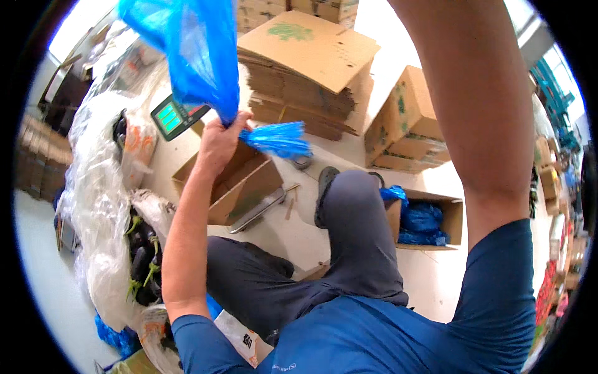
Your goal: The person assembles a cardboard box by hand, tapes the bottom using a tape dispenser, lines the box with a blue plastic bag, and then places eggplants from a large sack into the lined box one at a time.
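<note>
My left hand (222, 140) grips a blue plastic bag (201, 56), its fingers closed round the gathered part. One end of the bag spreads upward past the picture's top edge, and a crumpled tail sticks out to the right of my fist. The right arm reaches up out of the picture, so my right hand is out of view. Below the bag an open cardboard box (247, 187) sits on a metal scale platform (259, 210). A scale display (170, 119) with lit green digits stands behind the box, partly covered by the bag.
Eggplants (142, 257) lie in clear plastic wrapping (105, 205) at the left. Flattened cardboard (303, 51) is stacked ahead, with closed cartons (406, 121) to its right. Beside my knee, an open carton (455, 219) holds blue plastic bags (423, 224).
</note>
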`<move>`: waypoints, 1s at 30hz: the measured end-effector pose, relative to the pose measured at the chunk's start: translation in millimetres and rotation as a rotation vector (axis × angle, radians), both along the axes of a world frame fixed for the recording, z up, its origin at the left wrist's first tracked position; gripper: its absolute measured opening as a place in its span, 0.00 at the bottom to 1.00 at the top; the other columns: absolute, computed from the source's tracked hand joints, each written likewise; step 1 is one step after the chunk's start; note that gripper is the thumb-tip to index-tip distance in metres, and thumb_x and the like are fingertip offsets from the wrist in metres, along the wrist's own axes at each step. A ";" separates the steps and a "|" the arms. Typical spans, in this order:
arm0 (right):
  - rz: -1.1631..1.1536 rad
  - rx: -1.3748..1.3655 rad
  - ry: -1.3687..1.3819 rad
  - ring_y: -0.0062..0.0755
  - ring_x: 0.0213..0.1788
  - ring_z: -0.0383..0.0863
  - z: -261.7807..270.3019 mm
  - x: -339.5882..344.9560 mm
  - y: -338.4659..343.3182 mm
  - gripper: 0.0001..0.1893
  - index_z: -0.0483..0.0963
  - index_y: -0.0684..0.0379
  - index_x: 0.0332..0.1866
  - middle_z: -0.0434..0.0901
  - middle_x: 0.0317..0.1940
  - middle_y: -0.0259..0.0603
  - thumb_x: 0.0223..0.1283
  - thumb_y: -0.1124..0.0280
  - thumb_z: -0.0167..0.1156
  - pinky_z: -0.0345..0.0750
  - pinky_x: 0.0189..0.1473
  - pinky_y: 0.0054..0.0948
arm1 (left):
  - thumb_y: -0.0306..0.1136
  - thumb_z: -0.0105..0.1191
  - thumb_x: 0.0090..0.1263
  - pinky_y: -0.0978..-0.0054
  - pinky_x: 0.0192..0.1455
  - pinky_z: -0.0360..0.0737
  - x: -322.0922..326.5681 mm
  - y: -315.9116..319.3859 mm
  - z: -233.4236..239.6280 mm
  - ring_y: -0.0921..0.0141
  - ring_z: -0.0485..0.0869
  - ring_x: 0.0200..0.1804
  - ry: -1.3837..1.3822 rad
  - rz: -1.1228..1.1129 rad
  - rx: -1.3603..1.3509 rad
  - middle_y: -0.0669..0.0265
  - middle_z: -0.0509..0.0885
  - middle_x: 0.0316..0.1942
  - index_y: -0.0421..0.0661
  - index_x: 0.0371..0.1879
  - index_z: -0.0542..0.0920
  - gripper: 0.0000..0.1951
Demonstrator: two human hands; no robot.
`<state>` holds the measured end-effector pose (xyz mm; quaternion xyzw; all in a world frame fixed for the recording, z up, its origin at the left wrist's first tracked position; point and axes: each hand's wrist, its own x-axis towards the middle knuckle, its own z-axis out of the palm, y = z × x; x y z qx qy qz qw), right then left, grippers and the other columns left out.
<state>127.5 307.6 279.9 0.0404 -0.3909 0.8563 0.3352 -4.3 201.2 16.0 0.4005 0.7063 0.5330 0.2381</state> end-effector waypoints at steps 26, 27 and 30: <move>0.309 0.645 -0.571 0.26 0.52 0.82 -268.4 -55.8 -71.3 0.15 0.74 0.64 0.55 0.82 0.46 0.40 0.63 0.84 0.56 0.77 0.57 0.27 | 0.56 0.51 0.74 0.64 0.46 0.85 -35.7 -154.9 -47.7 0.62 0.87 0.47 -0.972 0.239 -0.028 0.54 0.87 0.47 0.35 0.55 0.79 0.31; 0.326 0.830 -0.565 0.28 0.54 0.81 -266.2 -47.8 -80.2 0.17 0.75 0.64 0.56 0.82 0.47 0.40 0.62 0.86 0.56 0.76 0.59 0.28 | 0.62 0.46 0.74 0.66 0.45 0.84 -27.4 -159.4 -38.0 0.61 0.87 0.47 -1.026 0.231 -0.038 0.51 0.86 0.47 0.32 0.55 0.78 0.37; 0.413 1.130 -0.497 0.39 0.57 0.81 -276.7 -23.5 -89.6 0.21 0.80 0.59 0.53 0.81 0.52 0.44 0.55 0.89 0.56 0.75 0.63 0.34 | 0.63 0.45 0.75 0.65 0.46 0.84 -26.2 -151.4 -46.0 0.61 0.87 0.44 -1.203 0.218 -0.015 0.51 0.86 0.45 0.33 0.52 0.79 0.36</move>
